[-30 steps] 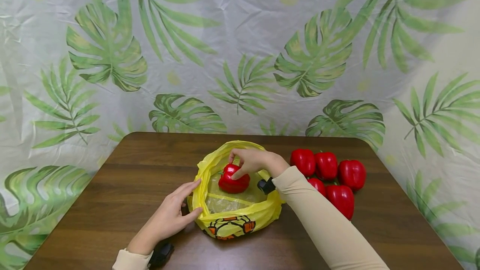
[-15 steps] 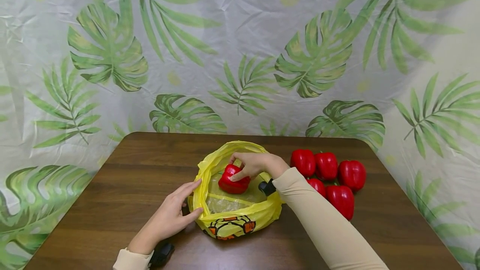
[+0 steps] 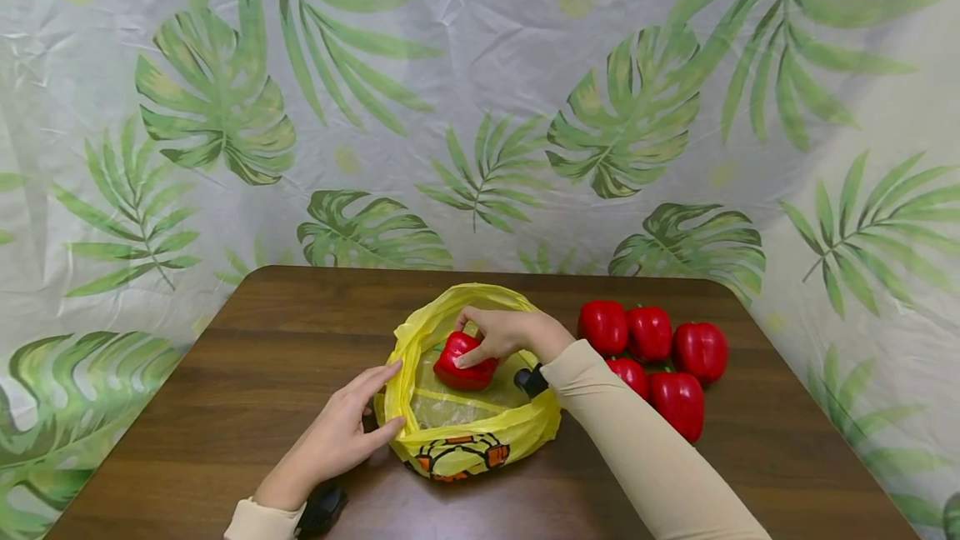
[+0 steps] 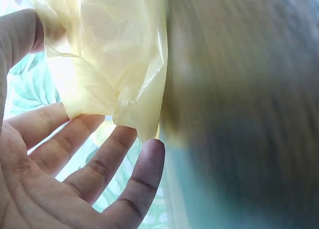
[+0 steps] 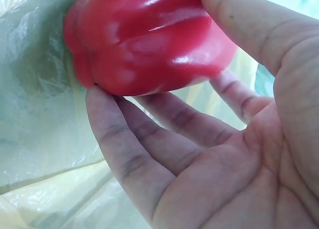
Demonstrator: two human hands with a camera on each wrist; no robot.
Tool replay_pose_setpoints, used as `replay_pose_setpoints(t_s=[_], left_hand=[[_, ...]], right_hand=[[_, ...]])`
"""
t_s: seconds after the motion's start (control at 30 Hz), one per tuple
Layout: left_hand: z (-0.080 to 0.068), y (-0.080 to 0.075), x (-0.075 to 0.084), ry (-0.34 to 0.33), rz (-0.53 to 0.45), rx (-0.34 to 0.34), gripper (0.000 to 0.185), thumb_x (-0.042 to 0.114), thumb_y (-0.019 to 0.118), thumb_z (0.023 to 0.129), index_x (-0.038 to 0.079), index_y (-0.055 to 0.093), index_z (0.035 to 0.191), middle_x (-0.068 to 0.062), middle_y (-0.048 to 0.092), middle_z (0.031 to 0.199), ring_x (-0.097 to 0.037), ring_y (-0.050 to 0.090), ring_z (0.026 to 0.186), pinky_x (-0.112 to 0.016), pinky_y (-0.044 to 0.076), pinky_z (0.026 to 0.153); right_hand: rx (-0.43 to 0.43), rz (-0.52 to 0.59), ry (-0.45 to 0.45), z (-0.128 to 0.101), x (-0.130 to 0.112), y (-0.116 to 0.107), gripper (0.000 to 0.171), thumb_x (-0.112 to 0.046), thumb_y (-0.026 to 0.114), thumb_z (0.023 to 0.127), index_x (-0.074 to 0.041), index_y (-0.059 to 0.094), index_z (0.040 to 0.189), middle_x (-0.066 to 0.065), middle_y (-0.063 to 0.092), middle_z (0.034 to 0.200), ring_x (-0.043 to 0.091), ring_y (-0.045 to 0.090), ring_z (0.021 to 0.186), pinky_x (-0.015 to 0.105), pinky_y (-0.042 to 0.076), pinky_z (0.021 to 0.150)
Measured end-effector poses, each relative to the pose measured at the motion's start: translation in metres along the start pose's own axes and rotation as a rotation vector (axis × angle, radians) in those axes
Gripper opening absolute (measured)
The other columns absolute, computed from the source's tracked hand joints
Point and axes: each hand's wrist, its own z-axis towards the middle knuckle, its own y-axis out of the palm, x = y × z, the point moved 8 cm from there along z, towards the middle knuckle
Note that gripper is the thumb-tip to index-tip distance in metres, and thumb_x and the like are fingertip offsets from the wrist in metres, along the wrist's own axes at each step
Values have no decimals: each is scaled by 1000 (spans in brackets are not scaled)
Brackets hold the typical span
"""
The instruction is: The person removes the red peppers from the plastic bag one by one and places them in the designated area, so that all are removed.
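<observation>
The right hand (image 3: 508,333) curls its thumb and fingers (image 5: 124,154) round a red bell pepper (image 3: 463,362), held just inside the open mouth of a yellow plastic bag (image 3: 465,432). The left hand (image 3: 339,436) pinches the bag's near-left rim between its thumb and nearly straight fingers (image 4: 114,159). Five more red bell peppers (image 3: 660,352) cluster right of the bag on the brown wooden table (image 3: 225,373).
</observation>
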Motion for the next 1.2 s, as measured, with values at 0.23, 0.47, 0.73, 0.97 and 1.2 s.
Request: replay_pose_setpoints(t_s=[0.23, 0.47, 0.73, 0.97, 1.2], left_hand=[[0, -2, 1, 3, 4, 3, 73, 28, 82, 96, 11, 52, 160, -12, 63, 150, -32, 66, 129, -29, 60, 82], [0, -1, 0, -6, -2, -9, 73, 28, 82, 96, 10, 52, 160, -12, 63, 151, -31, 65, 129, -29, 60, 83], [0, -1, 1, -7, -5, 1, 72, 29, 82, 96, 10, 53, 159, -11, 63, 151, -31, 66, 129, -28, 60, 82], [-1, 1, 0, -17, -16, -10, 71, 30, 81, 98, 11, 52, 160, -12, 62, 152, -31, 66, 129, -27, 59, 82], [1, 0, -1, -31, -20, -8, 72, 30, 81, 97, 11, 52, 160, -13, 61, 153, -32, 65, 130, -27, 60, 82]], right_hand=[[3, 4, 12, -1, -2, 2, 46, -27, 76, 102, -17, 46, 134, 15, 67, 126, 20, 67, 99, 37, 60, 87], [12, -20, 0, -1, -4, 4, 46, -26, 76, 102, -17, 46, 135, 16, 67, 128, 20, 65, 102, 35, 60, 84], [14, -43, -20, -2, -6, 4, 48, -25, 74, 103, -18, 46, 142, 17, 64, 132, 22, 65, 109, 35, 59, 84], [16, -14, -12, -2, -2, 7, 47, -24, 76, 102, -18, 47, 139, 15, 66, 125, 20, 64, 105, 34, 60, 83], [16, -39, -33, -2, -2, 5, 48, -27, 74, 103, -18, 46, 140, 14, 66, 123, 19, 64, 104, 36, 60, 87]])
